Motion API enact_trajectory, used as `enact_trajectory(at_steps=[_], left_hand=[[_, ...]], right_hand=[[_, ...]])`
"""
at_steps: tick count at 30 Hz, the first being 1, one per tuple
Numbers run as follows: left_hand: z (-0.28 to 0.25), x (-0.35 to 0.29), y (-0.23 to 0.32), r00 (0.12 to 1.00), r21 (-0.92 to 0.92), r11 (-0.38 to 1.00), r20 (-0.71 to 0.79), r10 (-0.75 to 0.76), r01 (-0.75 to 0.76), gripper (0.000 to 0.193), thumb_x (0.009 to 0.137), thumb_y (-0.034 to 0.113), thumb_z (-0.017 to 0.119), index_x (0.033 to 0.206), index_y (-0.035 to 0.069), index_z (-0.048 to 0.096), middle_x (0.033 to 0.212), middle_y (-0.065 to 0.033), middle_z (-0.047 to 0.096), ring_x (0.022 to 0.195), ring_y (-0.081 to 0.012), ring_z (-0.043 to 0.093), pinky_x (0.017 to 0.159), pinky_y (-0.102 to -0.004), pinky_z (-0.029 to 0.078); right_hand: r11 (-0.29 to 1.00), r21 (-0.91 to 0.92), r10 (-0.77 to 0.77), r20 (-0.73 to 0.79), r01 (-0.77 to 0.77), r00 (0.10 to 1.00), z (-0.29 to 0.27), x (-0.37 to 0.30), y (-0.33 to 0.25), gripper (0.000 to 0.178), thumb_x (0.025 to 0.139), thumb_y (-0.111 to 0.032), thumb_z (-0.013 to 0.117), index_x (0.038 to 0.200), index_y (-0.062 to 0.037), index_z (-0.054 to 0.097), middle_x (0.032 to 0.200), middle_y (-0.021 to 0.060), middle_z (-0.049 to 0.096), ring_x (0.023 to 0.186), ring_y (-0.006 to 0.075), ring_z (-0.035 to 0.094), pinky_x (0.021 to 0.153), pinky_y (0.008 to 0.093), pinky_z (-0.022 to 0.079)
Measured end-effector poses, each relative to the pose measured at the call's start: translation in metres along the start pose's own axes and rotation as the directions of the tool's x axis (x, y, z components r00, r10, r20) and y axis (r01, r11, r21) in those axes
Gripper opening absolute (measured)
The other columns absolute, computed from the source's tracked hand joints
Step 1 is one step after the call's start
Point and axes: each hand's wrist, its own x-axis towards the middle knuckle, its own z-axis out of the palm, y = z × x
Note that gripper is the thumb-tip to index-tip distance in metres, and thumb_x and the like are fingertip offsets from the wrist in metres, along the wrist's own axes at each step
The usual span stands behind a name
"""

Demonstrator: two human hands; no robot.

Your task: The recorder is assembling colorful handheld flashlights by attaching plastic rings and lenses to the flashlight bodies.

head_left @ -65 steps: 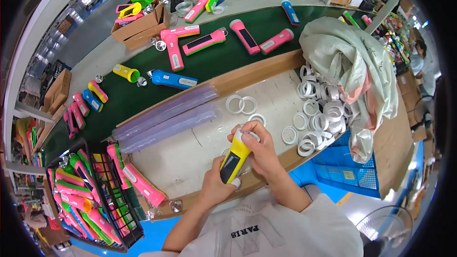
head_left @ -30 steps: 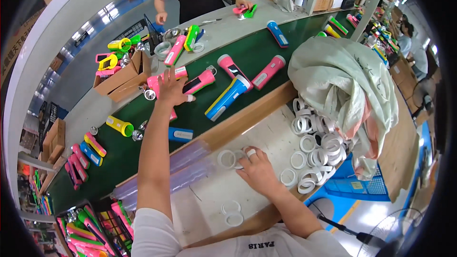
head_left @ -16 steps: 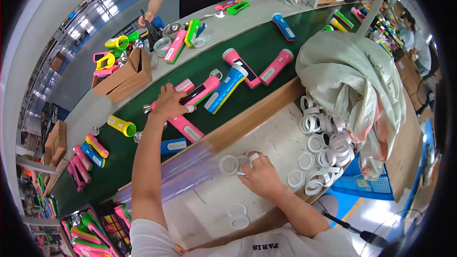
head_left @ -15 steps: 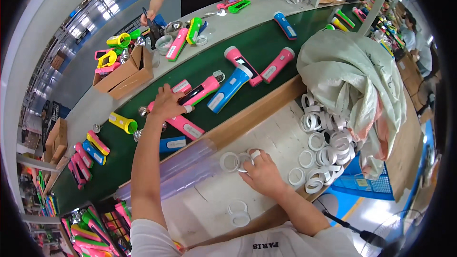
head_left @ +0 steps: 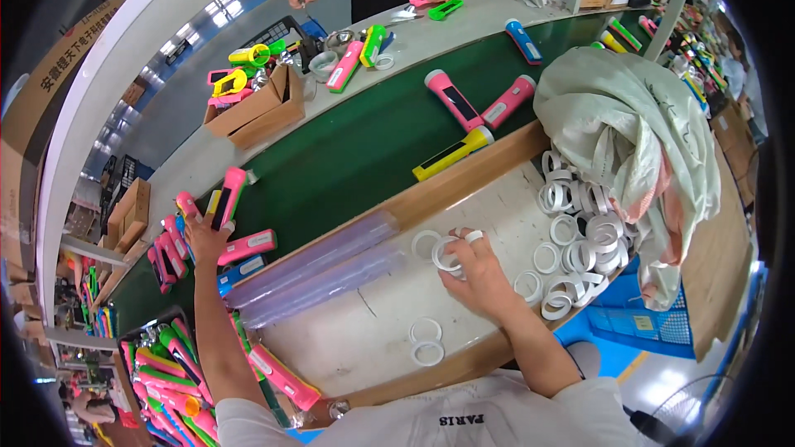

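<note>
My left hand [head_left: 207,242] reaches to the left end of the green belt, its fingers spread over several flashlights. Among them a pink flashlight with a dark panel [head_left: 228,199] points away from me, beside a pink flashlight lying crosswise [head_left: 248,246] and a blue flashlight [head_left: 242,273]. My right hand [head_left: 479,275] is closed over the white tabletop, pinching a white plastic ring [head_left: 445,255]; a white band shows on one finger. Another white ring [head_left: 426,245] lies just left of it. Two more rings [head_left: 426,339] rest nearer my body. The undersides of both hands are hidden.
White rings [head_left: 580,240] are heaped at right below a pale woven sack [head_left: 621,132]. Clear plastic sleeves [head_left: 315,265] lie along the wooden ledge [head_left: 464,167]. Pink and yellow flashlights [head_left: 454,154] lie on the belt. Opposite, a person works behind a parts carton [head_left: 257,112]. A crate of flashlights [head_left: 170,381] stands lower left.
My left hand has swept left along the belt, and flashlights have shifted with it. A yellow flashlight lies where a blue one lay. My right hand has raised a ring slightly; the view has shifted.
</note>
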Motion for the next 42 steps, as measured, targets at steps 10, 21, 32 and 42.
enact_trajectory(at_steps=[10,21,32,42], left_hand=[[-0.129,-0.134,0.126,0.926,-0.951,0.047,0.309,0.219,0.306,0.044,0.086,0.035,0.066,0.108,-0.002,0.056,0.089,-0.0100,0.063,0.075,-0.0190,0.064,0.060,-0.0304,0.054],[-0.128,-0.273,0.136,0.858,-0.868,-0.132,0.432,0.278,0.479,0.046,0.076,0.028,0.076,0.109,0.002,0.058,0.089,-0.0071,0.063,0.077,-0.0157,0.063,0.064,-0.0283,0.050],[-0.120,-0.311,0.129,0.863,-0.858,-0.085,0.504,0.046,0.506,0.048,0.075,0.044,0.074,0.094,0.002,0.059,0.081,-0.0070,0.060,0.070,-0.0164,0.060,0.057,-0.0289,0.048],[-0.112,-0.302,0.140,0.846,-0.844,-0.098,0.510,0.155,0.527,0.031,0.078,0.006,0.072,0.105,0.001,0.057,0.086,-0.0033,0.061,0.077,-0.0112,0.059,0.067,-0.0257,0.048]], right_hand=[[0.986,0.130,-0.141,0.312,0.104,0.940,0.011,-0.015,-0.013,0.051,0.074,-0.021,0.076,0.118,-0.0085,0.052,0.121,0.0186,0.054,0.106,0.0382,0.052,0.089,0.0435,0.046],[0.967,-0.069,-0.219,0.254,0.243,0.942,0.037,0.046,-0.007,0.039,0.069,-0.018,0.081,0.097,-0.0059,0.056,0.090,0.0123,0.062,0.103,0.0372,0.053,0.089,0.0446,0.045],[0.979,-0.001,-0.196,0.240,0.203,0.951,0.045,0.040,-0.007,0.037,0.069,-0.024,0.081,0.090,-0.0073,0.056,0.084,0.0137,0.060,0.100,0.0381,0.053,0.092,0.0451,0.042],[0.947,-0.123,-0.200,0.499,0.298,0.843,0.016,-0.006,-0.029,0.042,0.069,-0.028,0.078,0.101,-0.0083,0.060,0.106,0.0142,0.060,0.105,0.0342,0.051,0.089,0.0430,0.042]])
